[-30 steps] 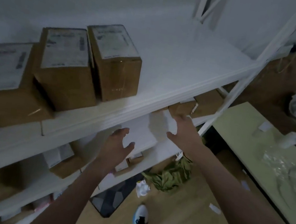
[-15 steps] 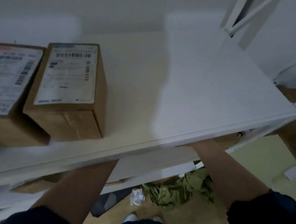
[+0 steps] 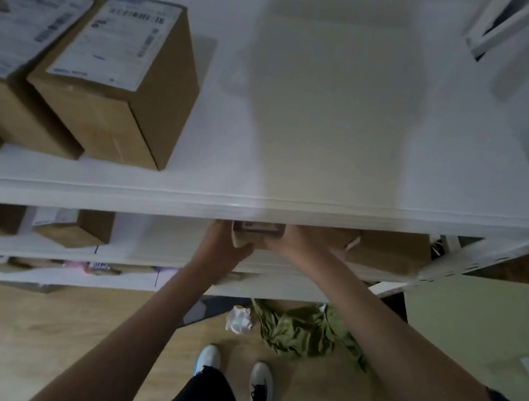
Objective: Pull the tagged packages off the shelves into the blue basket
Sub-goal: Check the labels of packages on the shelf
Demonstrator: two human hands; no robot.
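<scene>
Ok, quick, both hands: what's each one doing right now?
Left hand: grips the left side of the small box under the top shelf.
Right hand: holds the same box's right side.

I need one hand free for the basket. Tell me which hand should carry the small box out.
Left, probably. The left hand wraps under and around the small box, while the right hand only grips its far side under the shelf edge.
</scene>
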